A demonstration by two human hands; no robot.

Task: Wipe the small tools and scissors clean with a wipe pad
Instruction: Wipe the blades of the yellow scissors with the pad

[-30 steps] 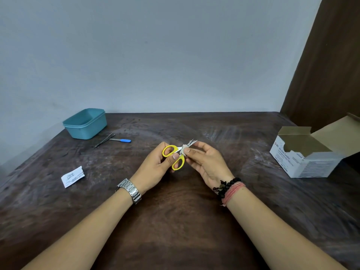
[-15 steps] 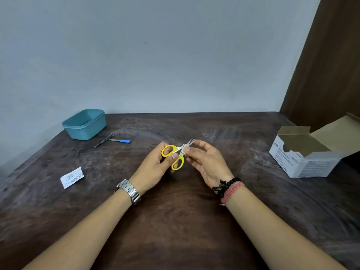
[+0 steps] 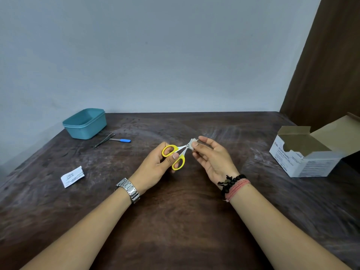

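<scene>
Above the middle of the dark wooden table, my left hand (image 3: 155, 168) grips the yellow-handled scissors (image 3: 175, 154) by their handles, blades pointing up and to the right. My right hand (image 3: 211, 158) pinches a small white wipe pad (image 3: 192, 143) around the blades, which the pad and fingers hide. At the back left, thin metal tweezers (image 3: 104, 140) and a blue-handled small tool (image 3: 121, 140) lie on the table.
A teal plastic tub (image 3: 84, 123) stands at the back left corner. A torn white wipe wrapper (image 3: 72, 176) lies at the left. An open cardboard box of alcohol swabs (image 3: 305, 152) sits at the right edge. A brown curtain hangs at the far right.
My right hand has slid the wipe pad outward along the blades toward their tips, and its fingers now cover the blade ends. The left hand keeps its grip on the handles.
</scene>
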